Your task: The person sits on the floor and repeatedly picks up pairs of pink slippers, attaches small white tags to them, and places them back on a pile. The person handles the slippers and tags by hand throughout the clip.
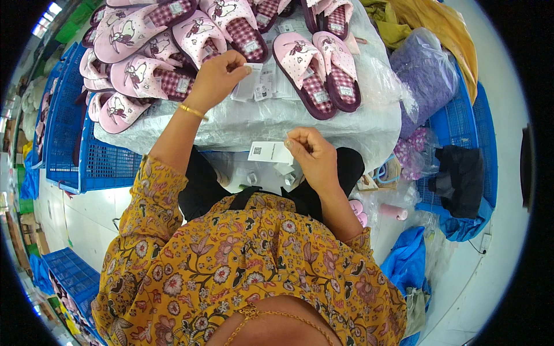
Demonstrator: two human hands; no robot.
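Note:
My right hand (314, 154) pinches the edge of a white hang tag (265, 151) with a small square code on it, just off the table's near edge. Farther ahead, my left hand (222, 74) has its thumb and fingers closed at the top of another white tag (245, 87), among several tags (283, 81) lying on the table. A pair of pink slippers (314, 72) with dark plaid insoles lies to the right of these tags. More such slippers (138, 78) are piled to the left and beyond my left hand.
Clear plastic sheeting covers the table (231, 124). Blue crates (109, 158) stand at the left, and another blue crate (456, 127) at the right holds a purple bundle (424, 75). Small white pieces (283, 170) lie below the table edge. A pink roll (393, 211) is on the floor.

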